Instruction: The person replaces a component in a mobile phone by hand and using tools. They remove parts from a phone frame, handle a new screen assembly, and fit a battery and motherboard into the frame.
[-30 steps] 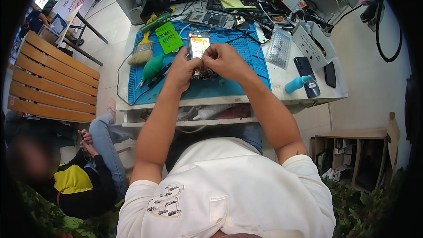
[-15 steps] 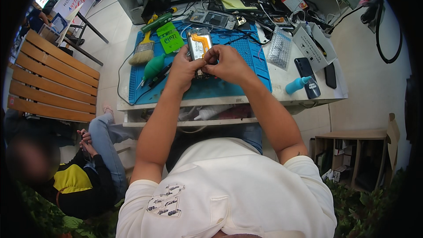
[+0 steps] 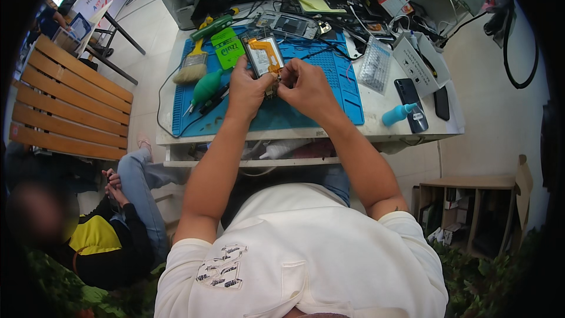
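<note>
An opened phone (image 3: pixel 263 55), with a silver battery and an orange flex cable showing, is tilted above the blue work mat (image 3: pixel 294 119). My left hand (image 3: pixel 246 93) grips it along its left side, thumb across the lower part. At the phone's lower right edge my right hand (image 3: pixel 308 87) has its thumb and forefinger pinched together. Whatever sits between those fingertips is too small and covered to make out. Left of my hands lie a green air blower (image 3: pixel 207 87), a wide brush (image 3: pixel 191 70) and a bright green card (image 3: pixel 228 48) on the mat.
Behind the mat are a stripped phone frame (image 3: pixel 286 25) and tangled cables. To the right stand a light blue bottle (image 3: pixel 397 114), a dark phone (image 3: pixel 410 97), bubble wrap (image 3: pixel 374 66) and a white box (image 3: pixel 425 62). A part-open drawer (image 3: pixel 282 152) is below. Someone sits at left (image 3: pixel 97 238).
The phone has turned slightly, its top leaning further left. My right hand's pinch has shifted a little right along its lower edge. My left hand keeps its grip.
</note>
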Motion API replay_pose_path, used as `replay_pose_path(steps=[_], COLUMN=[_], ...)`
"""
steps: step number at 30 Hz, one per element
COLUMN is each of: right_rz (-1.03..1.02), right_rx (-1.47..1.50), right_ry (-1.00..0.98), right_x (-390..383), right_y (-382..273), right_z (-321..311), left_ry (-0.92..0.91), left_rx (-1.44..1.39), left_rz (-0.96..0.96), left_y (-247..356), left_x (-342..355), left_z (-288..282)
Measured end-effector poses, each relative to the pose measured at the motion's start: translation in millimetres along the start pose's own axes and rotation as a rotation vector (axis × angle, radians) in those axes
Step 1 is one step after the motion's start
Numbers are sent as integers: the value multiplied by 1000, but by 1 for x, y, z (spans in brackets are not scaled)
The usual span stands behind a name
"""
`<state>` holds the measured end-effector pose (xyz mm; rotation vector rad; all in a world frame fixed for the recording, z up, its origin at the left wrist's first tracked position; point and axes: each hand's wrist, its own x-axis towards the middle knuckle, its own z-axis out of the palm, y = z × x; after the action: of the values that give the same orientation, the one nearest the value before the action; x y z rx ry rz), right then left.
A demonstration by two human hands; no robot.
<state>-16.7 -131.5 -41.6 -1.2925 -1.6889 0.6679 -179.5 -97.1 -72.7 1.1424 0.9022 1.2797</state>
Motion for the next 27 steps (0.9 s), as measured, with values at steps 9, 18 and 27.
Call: replay_pose_path(steps=[9,18,27], right_rz=[-84,-179,-124], right_rx=[-58,-149,-141], right_ry=[-9,8,-76], right_x=[-7,-7,-2], right_y=[8,14,10], right_z=[-10,-10,-20], left_ry=[91,52,56], left_rx=[-86,-51,18], left_rz=[92,43,-13], left_y=[-2,-4,9], left_x=[0,1,-7], left_z=[5,0,3])
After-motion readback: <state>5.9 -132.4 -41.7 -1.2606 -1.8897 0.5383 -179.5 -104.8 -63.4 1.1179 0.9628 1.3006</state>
